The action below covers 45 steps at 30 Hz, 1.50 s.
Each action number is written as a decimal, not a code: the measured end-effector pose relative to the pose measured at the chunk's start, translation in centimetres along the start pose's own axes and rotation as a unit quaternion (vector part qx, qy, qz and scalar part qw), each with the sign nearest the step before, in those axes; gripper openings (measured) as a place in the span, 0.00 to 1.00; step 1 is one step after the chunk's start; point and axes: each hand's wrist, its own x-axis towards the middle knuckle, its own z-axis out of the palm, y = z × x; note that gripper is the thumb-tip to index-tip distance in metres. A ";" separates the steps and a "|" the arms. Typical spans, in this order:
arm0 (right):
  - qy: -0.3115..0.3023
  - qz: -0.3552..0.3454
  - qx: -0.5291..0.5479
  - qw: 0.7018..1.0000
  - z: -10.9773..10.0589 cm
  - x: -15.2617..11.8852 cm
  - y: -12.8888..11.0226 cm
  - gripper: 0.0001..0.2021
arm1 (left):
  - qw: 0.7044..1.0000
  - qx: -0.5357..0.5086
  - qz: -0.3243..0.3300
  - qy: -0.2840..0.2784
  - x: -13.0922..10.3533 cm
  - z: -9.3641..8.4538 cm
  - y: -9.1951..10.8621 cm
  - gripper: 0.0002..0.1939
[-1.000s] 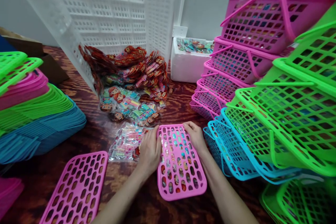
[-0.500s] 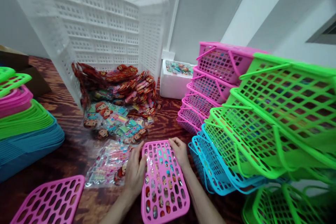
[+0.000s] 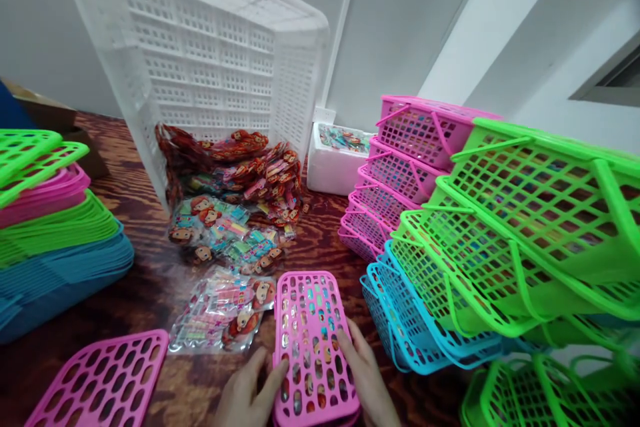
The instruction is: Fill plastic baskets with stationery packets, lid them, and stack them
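Note:
A pink lattice lid lies over a pink basket in front of me, with colourful packets showing through its holes. My left hand is at the near left edge of the lid, thumb and fingers apart, the thumb touching the rim. My right hand rests along the right edge, its fingertips on the lid and its fingers apart. Left of the lid lie clear bags with printed dolls. Another pink lattice piece is at the lower left.
A tipped white crate spills doll packets. A white foam box stands behind. Filled pink baskets, green baskets and blue baskets are stacked right. Stacked lattice pieces and baskets stand left.
Both hands have moved from the far part of the pink lid toward its near end, and the left hand's fingers have spread. The view has shifted slightly.

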 end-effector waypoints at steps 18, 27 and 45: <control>-0.045 0.128 -0.229 0.964 -2.8 -6.4 -2.3 0.23 | 0.977 -0.116 -0.070 -0.165 -3.0 -2.5 2.1 0.20; -0.047 0.079 -0.082 0.992 -2.5 -6.7 -0.3 0.21 | 0.928 -0.306 -0.118 -0.176 -3.7 -1.0 1.4 0.25; 0.026 -0.013 -0.109 0.994 -3.1 -1.5 -2.4 0.28 | 0.994 -0.107 -0.001 -0.002 -0.7 -1.9 2.0 0.21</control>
